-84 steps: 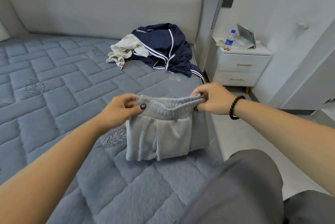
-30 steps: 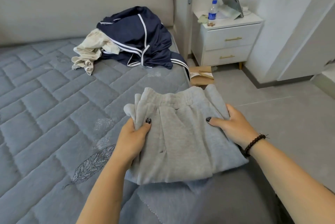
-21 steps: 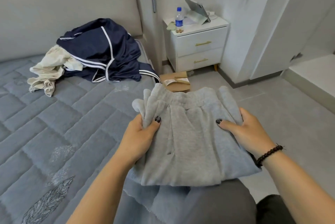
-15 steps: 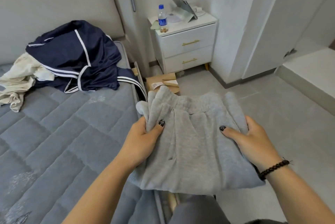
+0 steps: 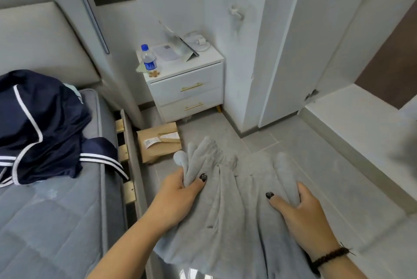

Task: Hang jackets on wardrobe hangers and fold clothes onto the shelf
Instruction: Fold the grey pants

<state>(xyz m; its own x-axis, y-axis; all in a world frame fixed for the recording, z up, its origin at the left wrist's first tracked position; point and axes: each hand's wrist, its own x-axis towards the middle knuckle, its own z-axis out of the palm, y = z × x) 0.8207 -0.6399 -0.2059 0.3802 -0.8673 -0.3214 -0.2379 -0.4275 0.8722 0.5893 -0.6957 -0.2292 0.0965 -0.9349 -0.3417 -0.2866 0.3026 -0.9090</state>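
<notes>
I hold the folded grey sweatpants (image 5: 234, 206) in front of me, above the floor (image 5: 327, 165) just beside the bed (image 5: 56, 222). My left hand (image 5: 178, 197) grips their left edge, thumb on top and the other fingers curled under the bunched cloth. My right hand (image 5: 300, 213) clasps the right edge, thumb laid across the top, fingers wrapped around the fold. A dark bead bracelet (image 5: 329, 256) sits on my right wrist. The navy jacket (image 5: 42, 125) with white stripes lies crumpled on the bed. On the floor near the white nightstand (image 5: 187, 89) rests a cardboard box (image 5: 158, 143) with a white shipping label, its print too small to read. A water bottle (image 5: 148, 58) on the nightstand has a blue label whose writing I cannot make out.
</notes>
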